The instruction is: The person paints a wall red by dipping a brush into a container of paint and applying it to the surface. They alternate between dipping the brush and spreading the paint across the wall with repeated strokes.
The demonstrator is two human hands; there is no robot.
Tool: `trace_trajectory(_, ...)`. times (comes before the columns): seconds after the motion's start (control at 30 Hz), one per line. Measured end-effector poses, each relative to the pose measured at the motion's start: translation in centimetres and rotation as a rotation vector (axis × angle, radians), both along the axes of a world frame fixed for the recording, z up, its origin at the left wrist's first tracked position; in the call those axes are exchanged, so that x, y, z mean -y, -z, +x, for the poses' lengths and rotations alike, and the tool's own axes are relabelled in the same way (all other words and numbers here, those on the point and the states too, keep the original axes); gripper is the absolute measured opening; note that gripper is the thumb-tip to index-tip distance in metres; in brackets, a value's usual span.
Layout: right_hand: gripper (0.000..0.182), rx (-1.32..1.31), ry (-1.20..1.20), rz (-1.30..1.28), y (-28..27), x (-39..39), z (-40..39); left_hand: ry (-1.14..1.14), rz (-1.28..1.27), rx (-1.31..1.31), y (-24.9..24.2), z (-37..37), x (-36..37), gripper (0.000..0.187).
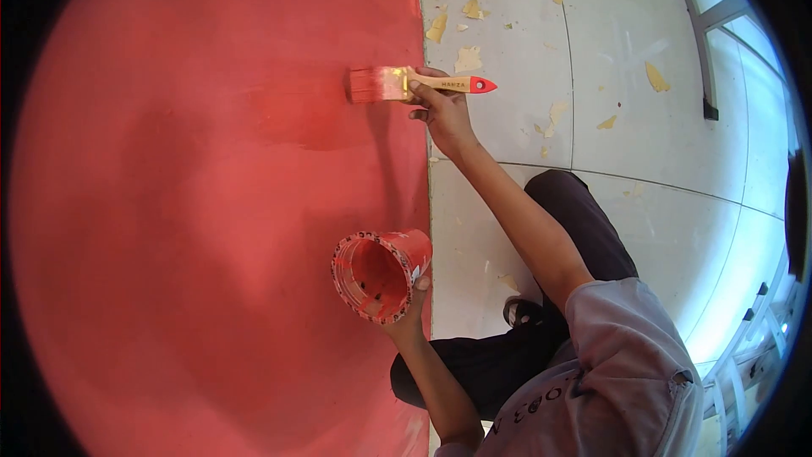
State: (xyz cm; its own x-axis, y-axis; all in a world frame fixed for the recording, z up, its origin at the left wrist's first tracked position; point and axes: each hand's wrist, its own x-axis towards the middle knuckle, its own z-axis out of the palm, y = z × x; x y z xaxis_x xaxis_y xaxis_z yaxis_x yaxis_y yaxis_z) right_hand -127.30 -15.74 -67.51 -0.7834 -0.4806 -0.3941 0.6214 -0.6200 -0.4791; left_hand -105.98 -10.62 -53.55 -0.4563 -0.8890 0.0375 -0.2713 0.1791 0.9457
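My right hand (440,102) grips a paintbrush (452,83) by its wooden handle, which has a red end. The brush lies sideways, its bristles red with paint and up against the red wall (211,220). A darker, wet-looking patch spreads on the wall beside the bristle tips. Lower down, my left hand (412,309) is wrapped round a round paint tub (410,246), held tilted with its mouth facing me. Red paint coats the tub's inside and its smeared rim. Some fingers of my left hand are hidden behind the tub.
Pale floor tiles (499,127) meet the wall along a straight edge. Yellowish paint flakes (655,77) are scattered over them. My bent legs in dark trousers (584,212) are close to the wall. A metal frame (706,34) stands at the upper right.
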Motion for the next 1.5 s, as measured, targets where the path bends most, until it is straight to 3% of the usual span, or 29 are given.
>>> trace_trajectory(0.17, 0.03, 0.092, 0.014, 0.319, 10.8, 1.2, 1.0, 0.017, -0.007, -0.039, -0.5, -1.0, -0.3, 0.079)
trace_trajectory(0.3, 0.025, -0.102, 0.041, 0.386, 8.8, 2.0, -0.3, 0.019, -0.002, -0.014, -0.9, -0.9, -0.4, 0.076)
trace_trajectory(0.43, 0.023, -0.251, 0.107, 0.034, -6.3, 2.2, -2.2, -0.021, 0.044, -0.043, -0.9, -1.3, -0.9, 0.077)
trace_trajectory(0.53, 0.025, -0.224, 0.045, -0.251, -12.4, -0.1, -2.4, -0.072, 0.005, -0.064, 0.4, -0.3, -0.4, 0.081)
trace_trajectory(0.63, 0.027, -0.188, 0.052, -0.062, -5.5, 1.9, -1.9, -0.065, 0.033, -0.121, 0.8, -0.5, -0.3, 0.083)
trace_trajectory(0.7, 0.025, -0.153, 0.133, 0.216, 0.0, 1.6, -2.0, -0.095, 0.035, -0.155, 0.7, -1.1, -0.5, 0.084)
trace_trajectory(0.8, 0.021, -0.454, 0.23, 0.628, 5.4, 1.7, -2.2, -0.123, 0.014, -0.181, 1.1, -1.6, -0.3, 0.083)
trace_trajectory(0.93, 0.02, -0.542, 0.291, -0.05, -8.8, 2.8, -1.8, -0.096, -0.032, -0.197, 1.0, -1.8, -0.3, 0.08)
trace_trajectory(1.0, 0.018, -0.484, 0.231, -0.139, -15.2, 1.9, -1.8, -0.104, -0.038, -0.158, 1.1, -1.2, -0.1, 0.079)
trace_trajectory(1.1, 0.018, -0.366, 0.132, -0.311, -16.4, 0.4, -3.0, -0.122, -0.002, -0.162, 0.8, -1.4, -0.6, 0.077)
trace_trajectory(1.23, 0.022, -0.11, 0.033, 0.142, -0.5, 1.6, -2.6, -0.102, 0.016, -0.164, 0.7, -1.4, -0.5, 0.076)
trace_trajectory(1.3, 0.022, -0.337, 0.075, 0.543, 10.8, 1.8, -1.2, -0.136, 0.023, -0.132, 0.2, -1.7, -0.9, 0.076)
trace_trajectory(1.33, 0.022, -0.46, 0.097, 0.757, 13.4, 1.7, -0.8, -0.153, 0.024, -0.119, 0.2, -1.8, -1.3, 0.076)
trace_trajectory(1.43, 0.022, -0.412, 0.07, 0.491, 7.0, 1.5, 0.6, -0.102, 0.027, -0.087, 1.2, -0.3, -0.8, 0.078)
trace_trajectory(1.5, 0.021, -0.47, 0.191, 0.267, -0.1, 2.7, 0.4, -0.114, -0.051, -0.165, 1.2, -0.8, -0.5, 0.08)
